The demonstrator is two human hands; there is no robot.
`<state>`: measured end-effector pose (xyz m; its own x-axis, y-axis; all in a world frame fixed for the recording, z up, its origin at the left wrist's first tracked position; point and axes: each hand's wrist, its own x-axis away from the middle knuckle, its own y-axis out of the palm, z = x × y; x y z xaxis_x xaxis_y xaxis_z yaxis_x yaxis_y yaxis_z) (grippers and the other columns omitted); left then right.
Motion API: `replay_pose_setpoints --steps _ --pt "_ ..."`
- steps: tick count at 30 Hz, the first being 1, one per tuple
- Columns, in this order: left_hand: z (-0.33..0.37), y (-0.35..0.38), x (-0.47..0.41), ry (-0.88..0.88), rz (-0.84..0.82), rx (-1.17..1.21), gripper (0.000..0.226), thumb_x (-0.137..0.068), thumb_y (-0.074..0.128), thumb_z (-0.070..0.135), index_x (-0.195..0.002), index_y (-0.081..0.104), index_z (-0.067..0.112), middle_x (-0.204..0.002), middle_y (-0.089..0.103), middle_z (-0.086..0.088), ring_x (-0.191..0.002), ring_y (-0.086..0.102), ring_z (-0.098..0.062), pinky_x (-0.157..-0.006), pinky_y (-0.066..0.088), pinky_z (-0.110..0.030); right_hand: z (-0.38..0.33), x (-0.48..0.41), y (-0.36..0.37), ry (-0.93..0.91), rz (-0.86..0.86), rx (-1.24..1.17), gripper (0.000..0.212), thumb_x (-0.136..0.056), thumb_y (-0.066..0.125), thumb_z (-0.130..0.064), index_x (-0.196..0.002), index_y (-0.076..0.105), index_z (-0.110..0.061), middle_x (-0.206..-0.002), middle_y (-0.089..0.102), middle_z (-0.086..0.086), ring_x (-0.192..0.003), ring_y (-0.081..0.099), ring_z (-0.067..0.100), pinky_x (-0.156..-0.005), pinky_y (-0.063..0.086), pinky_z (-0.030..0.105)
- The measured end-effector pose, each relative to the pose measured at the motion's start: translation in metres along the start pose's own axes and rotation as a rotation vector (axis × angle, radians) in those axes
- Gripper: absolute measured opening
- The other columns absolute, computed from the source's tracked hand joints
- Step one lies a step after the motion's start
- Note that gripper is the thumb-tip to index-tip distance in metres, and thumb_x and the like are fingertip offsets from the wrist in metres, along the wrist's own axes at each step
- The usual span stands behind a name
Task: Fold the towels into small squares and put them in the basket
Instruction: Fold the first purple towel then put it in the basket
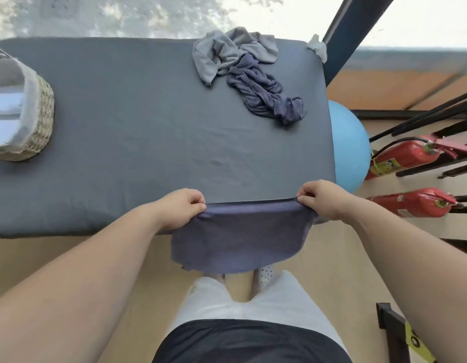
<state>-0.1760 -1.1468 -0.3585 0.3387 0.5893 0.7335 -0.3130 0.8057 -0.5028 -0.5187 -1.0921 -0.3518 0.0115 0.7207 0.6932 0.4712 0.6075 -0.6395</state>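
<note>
Stretching a navy towel (237,239), hands (178,209) (324,199) pinch its corners; extinguisher labels (384,166) seem illegible.

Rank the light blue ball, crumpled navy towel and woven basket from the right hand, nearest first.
1. Light blue ball, on the floor just to the right.
2. Crumpled navy towel, at the table's far edge.
3. Woven basket, far left.
</note>
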Motion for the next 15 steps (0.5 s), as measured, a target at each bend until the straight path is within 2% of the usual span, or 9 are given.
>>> replay_pose_setpoints --steps 3,8,12,15 --pt "-0.006 -0.008 -0.044 -0.016 0.125 -0.027 0.020 -0.099 0.054 0.029 -0.083 0.061 0.019 -0.083 0.064 0.002 -0.083 0.058 -0.021 -0.068 0.041 -0.032 0.002 -0.041 -0.001 0.027 0.065 -0.005 0.015 -0.099 0.058 -0.024 -0.086 0.064 -0.018 -0.088 0.065 0.001 -0.085 0.055 0.023 -0.071 0.035 0.029" --pt "-0.010 -0.002 -0.126 -0.109 0.356 -0.001 0.017 -0.100 0.051 0.031 -0.086 0.056 0.023 -0.081 0.064 -0.001 -0.082 0.057 -0.029 -0.070 0.045 -0.036 0.024 -0.116 0.012 0.110 0.219 -0.107 0.025 -0.098 0.061 -0.034 -0.080 0.058 -0.016 -0.081 0.063 0.002 -0.083 0.055 0.029 -0.067 0.035 0.032" --pt "-0.017 0.004 -0.184 -0.045 0.418 -0.167 0.017 -0.101 0.047 0.034 -0.094 0.056 0.022 -0.092 0.063 -0.002 -0.086 0.055 -0.030 -0.070 0.042 -0.038 0.044 -0.165 0.017 0.086 0.347 -0.063 0.029 -0.096 0.062 -0.039 -0.078 0.054 -0.018 -0.076 0.059 -0.001 -0.079 0.054 0.029 -0.064 0.037 0.035" --pt "-0.018 -0.005 -0.218 0.047 0.517 -0.317 0.020 -0.102 0.044 0.037 -0.093 0.053 0.021 -0.090 0.061 -0.003 -0.081 0.057 -0.032 -0.064 0.038 -0.036 0.054 -0.199 0.006 0.007 0.416 -0.009 0.028 -0.097 0.062 -0.039 -0.083 0.058 -0.015 -0.085 0.064 0.004 -0.083 0.057 0.033 -0.066 0.037 0.035"
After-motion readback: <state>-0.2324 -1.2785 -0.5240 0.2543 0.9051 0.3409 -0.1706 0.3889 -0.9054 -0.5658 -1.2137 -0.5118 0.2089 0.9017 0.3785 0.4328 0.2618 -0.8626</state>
